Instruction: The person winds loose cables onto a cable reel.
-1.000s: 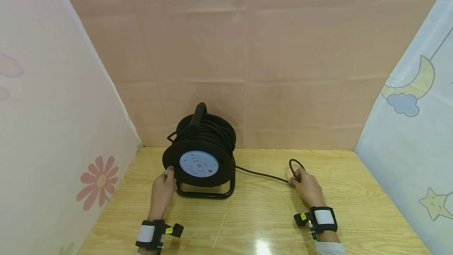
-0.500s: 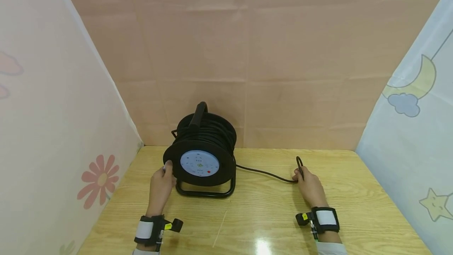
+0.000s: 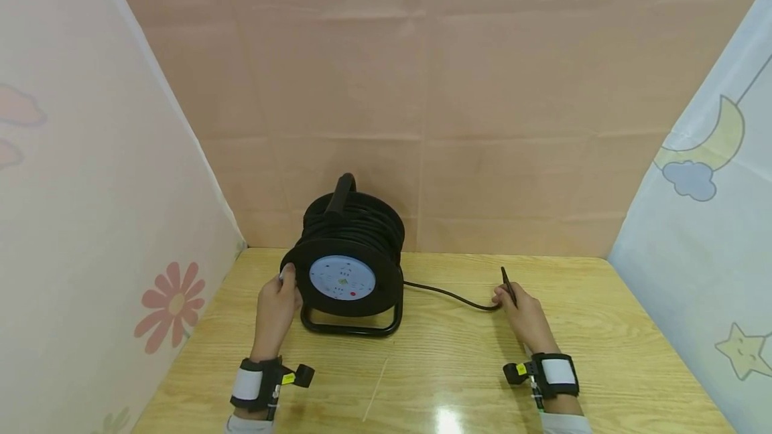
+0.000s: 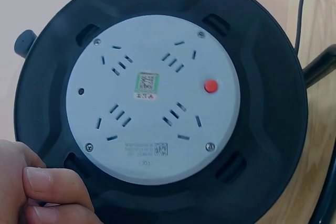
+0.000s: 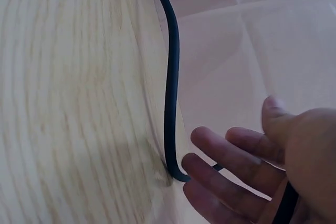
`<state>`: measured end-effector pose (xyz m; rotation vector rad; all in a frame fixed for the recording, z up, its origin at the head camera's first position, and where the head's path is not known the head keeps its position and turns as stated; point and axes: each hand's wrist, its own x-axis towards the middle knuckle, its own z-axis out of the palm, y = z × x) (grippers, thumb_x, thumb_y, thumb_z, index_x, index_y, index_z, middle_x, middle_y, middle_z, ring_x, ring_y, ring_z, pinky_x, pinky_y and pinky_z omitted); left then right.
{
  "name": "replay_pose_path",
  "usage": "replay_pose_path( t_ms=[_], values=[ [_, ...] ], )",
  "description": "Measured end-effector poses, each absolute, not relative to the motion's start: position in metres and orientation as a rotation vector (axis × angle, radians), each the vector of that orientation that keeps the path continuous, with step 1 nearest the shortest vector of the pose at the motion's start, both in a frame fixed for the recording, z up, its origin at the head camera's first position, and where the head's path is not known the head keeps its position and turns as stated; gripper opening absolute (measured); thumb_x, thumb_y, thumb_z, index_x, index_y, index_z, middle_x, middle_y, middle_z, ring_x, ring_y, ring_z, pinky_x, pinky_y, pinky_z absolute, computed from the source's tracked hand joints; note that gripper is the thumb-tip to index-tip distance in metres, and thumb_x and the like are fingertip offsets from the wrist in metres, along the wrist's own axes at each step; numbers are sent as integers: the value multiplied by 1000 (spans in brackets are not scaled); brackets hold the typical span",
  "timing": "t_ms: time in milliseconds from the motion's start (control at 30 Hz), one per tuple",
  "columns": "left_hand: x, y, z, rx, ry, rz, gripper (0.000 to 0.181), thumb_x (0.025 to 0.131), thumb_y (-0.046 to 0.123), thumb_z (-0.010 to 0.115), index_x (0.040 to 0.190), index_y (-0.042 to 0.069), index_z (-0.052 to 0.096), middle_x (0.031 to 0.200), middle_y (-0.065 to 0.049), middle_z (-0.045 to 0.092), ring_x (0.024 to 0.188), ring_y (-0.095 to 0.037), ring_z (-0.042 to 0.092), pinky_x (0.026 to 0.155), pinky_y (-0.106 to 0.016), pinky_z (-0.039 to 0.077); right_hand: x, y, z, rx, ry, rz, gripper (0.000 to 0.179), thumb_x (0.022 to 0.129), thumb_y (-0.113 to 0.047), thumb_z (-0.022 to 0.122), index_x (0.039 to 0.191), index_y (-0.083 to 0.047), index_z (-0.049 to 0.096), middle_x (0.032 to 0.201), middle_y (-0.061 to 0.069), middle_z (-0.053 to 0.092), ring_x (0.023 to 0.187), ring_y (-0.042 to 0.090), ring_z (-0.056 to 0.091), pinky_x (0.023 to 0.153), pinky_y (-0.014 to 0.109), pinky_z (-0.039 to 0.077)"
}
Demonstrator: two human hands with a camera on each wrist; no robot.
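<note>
A black cable reel (image 3: 386, 286) stands left of centre, with a pale round socket panel (image 4: 152, 98) and a red button (image 4: 211, 86) on its front. At the reel's left rim, my left hand (image 3: 276, 313) has its fingers curled; what lies inside them is mostly hidden, though a small pale part shows beside the thumb. From the reel a black cable (image 3: 449, 293) runs right to my right hand (image 3: 527, 317). There the fingers bend loosely over the cable, which passes across the palm, and the thumb (image 5: 275, 119) stands apart from it.
The wooden table (image 3: 446, 367) ends at a brown paper backdrop (image 3: 512, 119). Patterned sheets flank it: the left sheet (image 3: 90, 220) and the right sheet (image 3: 681, 240). The reel's carrying handle (image 3: 340, 198) and tubular stand (image 3: 350, 331) stick out above and below.
The socket panel has turned clockwise, its red button shifting down and left. My left hand has risen slightly at the rim. The cable's loop above my right hand has narrowed to a short upright piece.
</note>
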<state>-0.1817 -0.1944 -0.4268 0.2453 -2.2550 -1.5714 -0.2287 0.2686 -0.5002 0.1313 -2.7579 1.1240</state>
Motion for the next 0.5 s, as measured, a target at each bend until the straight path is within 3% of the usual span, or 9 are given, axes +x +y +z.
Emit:
replay_pose_path(
  t_ms=[100,167,300,500],
  values=[
    [-182,-193,-424,240,-2248,-1569,66,99,60,36,62,6,41,50,0,36,44,-15,34,45,-29,30,-229,268,-500,127,-2737,1116,45,105,-42,35,121,-3,52,100,12,68,95,32,63,77,49,50],
    [-183,-193,-422,235,-2247,-1562,67,98,62,35,61,6,41,50,0,36,43,-15,35,45,-30,30,-230,268,-500,120,-2714,1108,43,106,-40,35,121,-3,51,94,12,67,82,30,63,68,45,50],
    [-184,-190,-418,232,-2238,-1563,70,97,64,35,60,5,41,49,0,37,43,-15,36,45,-30,31,-231,269,-499,104,-2679,1077,42,107,-35,34,125,1,47,83,17,62,59,22,52,50,35,42],
    [-184,-184,-411,219,-2206,-1592,70,97,63,36,62,3,44,51,-1,40,45,-16,39,46,-30,32,-229,270,-497,74,-2626,1051,51,107,-41,28,140,-2,35,72,17,56,48,18,44,42,33,36]
  ],
)
